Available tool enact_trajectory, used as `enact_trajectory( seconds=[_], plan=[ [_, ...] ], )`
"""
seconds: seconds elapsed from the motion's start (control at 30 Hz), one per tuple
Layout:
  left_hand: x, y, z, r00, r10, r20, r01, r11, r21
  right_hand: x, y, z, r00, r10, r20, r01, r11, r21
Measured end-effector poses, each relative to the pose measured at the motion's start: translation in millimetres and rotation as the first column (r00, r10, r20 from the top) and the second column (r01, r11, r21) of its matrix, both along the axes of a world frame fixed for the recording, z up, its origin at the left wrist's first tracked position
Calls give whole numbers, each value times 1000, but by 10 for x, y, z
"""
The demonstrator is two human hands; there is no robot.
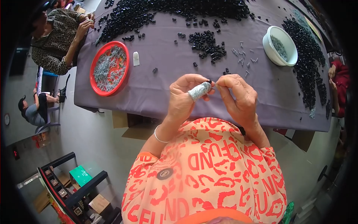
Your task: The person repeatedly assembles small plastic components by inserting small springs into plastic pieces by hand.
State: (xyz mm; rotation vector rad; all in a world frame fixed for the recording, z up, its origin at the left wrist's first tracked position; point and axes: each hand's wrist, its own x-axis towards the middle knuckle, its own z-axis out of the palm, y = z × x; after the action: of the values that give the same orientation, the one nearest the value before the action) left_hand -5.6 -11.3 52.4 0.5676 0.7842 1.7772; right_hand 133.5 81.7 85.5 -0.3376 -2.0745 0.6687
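My left hand (pixel 182 93) is closed near the table's front edge, pinching a small black plastic piece (pixel 209 81) at its fingertips. A grey-white speckled sleeve (pixel 200 90) covers its thumb. Close beside it, my right hand (pixel 238 94) has thumb and forefinger pressed together at the black piece. Whatever lies between those right fingertips is too small to make out. Beyond my hands lies a loose cluster of black pieces (pixel 209 45), with several small grey pins (pixel 241 56) scattered to its right.
A red tray (pixel 127 67) of grey pins stands on the left, near a white finger-shaped piece (pixel 136 58). At the right is a white bowl (pixel 267 46) of pins. Large black heaps (pixel 179 9) cover the far side of the grey cloth (pixel 156 93). People sit at both sides.
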Motion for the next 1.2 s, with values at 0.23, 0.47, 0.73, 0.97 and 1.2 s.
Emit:
enact_trajectory(
  seconds=[0.23,0.47,0.73,0.97,1.2],
  plan=[
    [17,-133,37,999,17,-39,-20,997,-71,-26,-88,63,998,8,63,-10,1000,25],
    [64,-226,96,960,73,-271,-100,991,-85,-4,-146,86,996,24,90,-30,997,66],
    [117,-315,68,921,61,-386,-117,986,-123,56,-192,75,985,56,164,-70,994,84],
    [170,-346,36,896,57,-440,-131,981,-140,70,-222,-9,973,79,218,-87,996,28],
    [134,-320,-45,984,-11,-180,-23,982,-187,126,-220,-34,977,117,179,-56,949,-310]
  ],
)
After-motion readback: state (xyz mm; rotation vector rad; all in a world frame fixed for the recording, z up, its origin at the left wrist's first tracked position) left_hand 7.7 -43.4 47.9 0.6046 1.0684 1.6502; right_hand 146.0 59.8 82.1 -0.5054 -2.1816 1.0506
